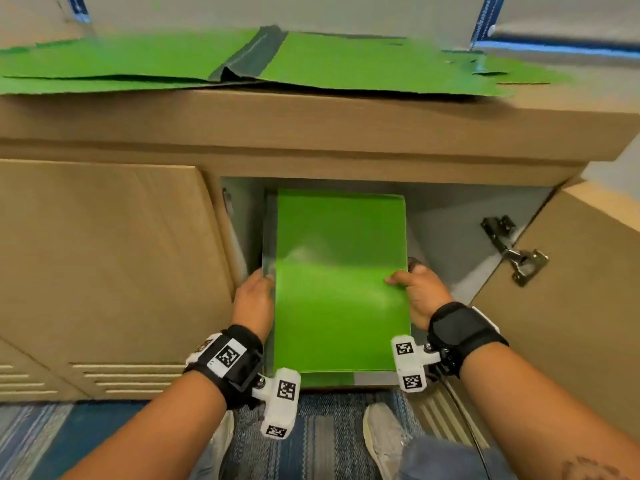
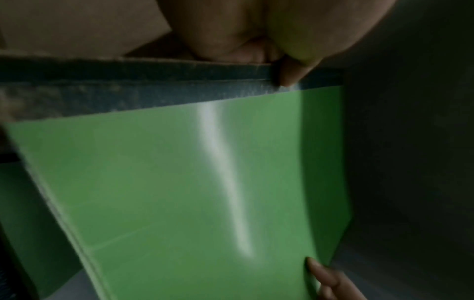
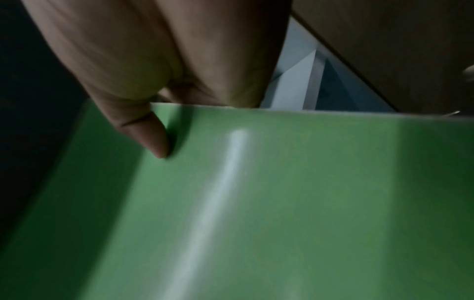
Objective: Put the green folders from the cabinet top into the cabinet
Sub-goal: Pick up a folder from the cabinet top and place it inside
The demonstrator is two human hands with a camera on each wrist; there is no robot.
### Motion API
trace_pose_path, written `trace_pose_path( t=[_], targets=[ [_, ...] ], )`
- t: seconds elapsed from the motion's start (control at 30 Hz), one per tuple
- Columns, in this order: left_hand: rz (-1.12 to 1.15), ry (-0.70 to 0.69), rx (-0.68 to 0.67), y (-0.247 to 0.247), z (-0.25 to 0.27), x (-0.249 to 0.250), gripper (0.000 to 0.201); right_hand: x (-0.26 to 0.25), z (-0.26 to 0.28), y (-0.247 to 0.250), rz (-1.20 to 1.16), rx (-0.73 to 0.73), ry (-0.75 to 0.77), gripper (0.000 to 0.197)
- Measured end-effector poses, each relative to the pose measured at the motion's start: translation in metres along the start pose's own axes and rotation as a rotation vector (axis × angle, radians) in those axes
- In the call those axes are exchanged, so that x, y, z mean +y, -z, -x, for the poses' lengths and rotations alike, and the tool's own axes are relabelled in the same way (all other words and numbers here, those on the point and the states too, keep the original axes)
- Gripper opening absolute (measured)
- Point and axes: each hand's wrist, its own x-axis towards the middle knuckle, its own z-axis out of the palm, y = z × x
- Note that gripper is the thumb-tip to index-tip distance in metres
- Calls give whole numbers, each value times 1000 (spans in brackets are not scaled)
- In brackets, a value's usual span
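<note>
Insertion step: left hand (image 1: 254, 299) and right hand (image 1: 420, 294) pinch the folder (image 1: 341, 282) at 9 and 3 o'clock — next, slide it into the cabinet (image 1: 450, 216) toward 12 — more folders (image 1: 363, 64) remain on top.

Glossy green folder (image 1: 341, 282) (grey-spined) flat, half inside cabinet (image 1: 450, 216)

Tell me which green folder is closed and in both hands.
The folder at the open cabinet, held by left hand and right hand; the others lie spread open on top.
</note>
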Motion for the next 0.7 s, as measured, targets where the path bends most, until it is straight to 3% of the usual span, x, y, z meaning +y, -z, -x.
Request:
trace_pose_path(
  t=[0.1,0.2,0.27,0.3,0.37,0.47,0.53,0.6,0.7],
  targets=[
    [-116,-31,-12,-16,-20,-15,49,15,-33,7,31,51,28,41],
    [-292,-188,-80,-27,-31,-9,64,30,-63,13,26,77,39,54],
    [-466,-308,-127,-32,-37,-8,74,35,-78,12,54,120,73,41],
    [-574,-359,-179,-33,-40,-9,78,34,-84,10,67,133,84,32],
    [-819,-422,-357,-33,-43,-9,85,30,-94,4,67,118,75,39],
    [-1086,-405,-660,-31,-44,-12,100,28,-110,-4,65,119,70,45],
    [-1217,-398,-769,-31,-46,-18,109,25,-118,-6,81,147,62,45],
    [-1276,-411,-792,-31,-50,-23,108,25,-124,-5,127,158,55,47],
    [-1293,-456,-767,-30,-60,-22,97,26,-130,-3,245,111,58,34]
  ],
)
